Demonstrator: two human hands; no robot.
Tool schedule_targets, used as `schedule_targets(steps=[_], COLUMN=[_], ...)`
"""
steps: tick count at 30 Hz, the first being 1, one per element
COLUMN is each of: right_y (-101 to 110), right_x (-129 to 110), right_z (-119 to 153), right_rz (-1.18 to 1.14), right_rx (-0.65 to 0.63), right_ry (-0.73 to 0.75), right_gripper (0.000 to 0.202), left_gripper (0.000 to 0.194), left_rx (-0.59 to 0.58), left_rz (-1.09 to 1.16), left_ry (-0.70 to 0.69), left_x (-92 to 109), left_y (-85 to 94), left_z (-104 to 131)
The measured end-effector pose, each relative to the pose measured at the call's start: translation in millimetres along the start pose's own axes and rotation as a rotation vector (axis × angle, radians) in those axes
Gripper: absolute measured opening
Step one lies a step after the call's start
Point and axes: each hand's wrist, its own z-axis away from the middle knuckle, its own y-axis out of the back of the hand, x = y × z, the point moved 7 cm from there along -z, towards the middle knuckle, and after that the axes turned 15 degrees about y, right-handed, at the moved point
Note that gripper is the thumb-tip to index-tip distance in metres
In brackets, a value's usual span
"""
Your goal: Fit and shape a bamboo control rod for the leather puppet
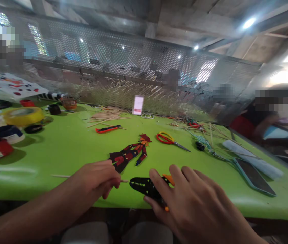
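At the front of the green table, my left hand is closed round a thin wooden stick, whose short end pokes out on the right. That end meets the tip of black pliers with orange handle parts, which have a row of small holes. My right hand is wrapped round the pliers. Just beyond my left hand lies a flat jointed paper figure in dark red, black and orange. Red and yellow scissors rest behind the pliers, blades toward the right.
A cutter and a pile of sticks lie further back. Paint jars and yellow tape stand left. At right are a phone, a white roll and a green cord. A perforated screen borders the back.
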Motion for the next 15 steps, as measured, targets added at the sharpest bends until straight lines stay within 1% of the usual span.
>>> schedule_targets(steps=[4,7,9,11,12,15], right_y=[-7.0,-13.4,-15.3,-18.7,-21.6,-32.9], right_x=[0.6,2.9,5.8,10.2,14.0,27.9], right_z=[-1.4,-1.8,-1.5,-0.8,0.1,3.9], right_rz=[-0.081,-0.159,-0.226,-0.36,-0.454,-0.773], right_rx=[-0.03,-0.029,-0.011,-0.032,-0.061,-0.176], right_ry=[-0.015,-0.041,-0.043,-0.045,-0.071,-0.219], right_gripper=[0.032,0.032,0.03,0.03,0.03,0.037], left_gripper=[0.024,0.025,0.025,0.024,0.024,0.023], left_rx=[-0.019,0.023,0.076,0.132,0.146,0.132], left_rz=[0.019,0.0,-0.021,-0.042,-0.058,-0.127], left_ry=[-0.01,-0.053,-0.109,-0.178,-0.197,-0.196], left_x=[-1.8,1.2,5.4,9.4,9.8,3.0], left_y=[-1.2,-0.6,0.8,2.3,2.0,-2.1], left_z=[-0.3,-0.4,0.7,3.6,5.2,11.4])
